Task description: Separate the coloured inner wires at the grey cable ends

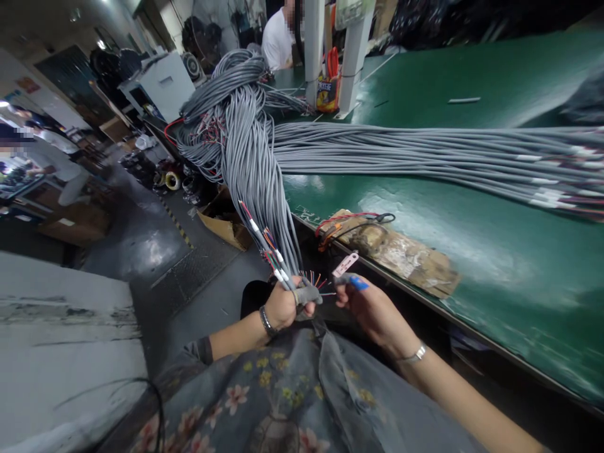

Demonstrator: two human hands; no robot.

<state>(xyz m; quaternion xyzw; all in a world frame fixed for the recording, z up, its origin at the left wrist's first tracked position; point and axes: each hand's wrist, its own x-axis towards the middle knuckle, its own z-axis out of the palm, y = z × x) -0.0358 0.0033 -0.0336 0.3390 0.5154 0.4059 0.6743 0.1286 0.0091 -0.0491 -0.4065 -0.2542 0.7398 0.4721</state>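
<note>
My left hand [282,306] is closed around the end of a grey cable bundle [257,151] that hangs off the table edge toward me. Thin coloured wires [315,279] fan out of the cable ends beside its fingers, which wear grey finger covers. Several cable ends with white sleeves [278,275] and bared wires stick up above this hand. My right hand [365,305], a little to the right, pinches a small pale pink flat strip [346,265] with a hole in its end. Blue wrapping [358,282] covers one of its fingers. A wire tip lies close to its fingertips.
More grey cables [401,148] stretch across the green table [495,82]. A stained cardboard piece [401,255] with red and black leads lies by the table edge. White posts [315,50] rise behind, near a person in white [277,39]. An open carton [221,226] stands on the floor.
</note>
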